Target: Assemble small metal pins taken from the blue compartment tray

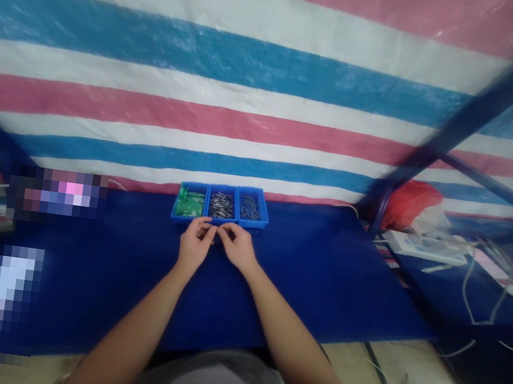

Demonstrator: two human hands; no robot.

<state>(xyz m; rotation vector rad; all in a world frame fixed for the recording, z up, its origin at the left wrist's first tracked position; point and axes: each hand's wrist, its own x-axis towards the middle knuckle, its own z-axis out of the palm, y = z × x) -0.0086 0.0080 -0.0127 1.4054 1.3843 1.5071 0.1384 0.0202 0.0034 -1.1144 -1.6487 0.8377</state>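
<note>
My left hand (195,244) and my right hand (237,245) rest side by side on the blue table cover (322,270), fingertips nearly touching. Both hands are pinched closed on something too small to make out. Just beyond the fingers stand three small blue trays in a row. The left tray (189,202) holds green plastic pieces. The middle tray (222,205) holds small metal pins. The right tray (250,207) holds darker metal parts.
A striped red, white and blue tarp (251,90) hangs behind the table. Dark blue frame bars (475,114) slant at the right. A red bag (409,202), a white power strip (424,247) and cables (484,291) lie at the right. Blurred patches cover the left side.
</note>
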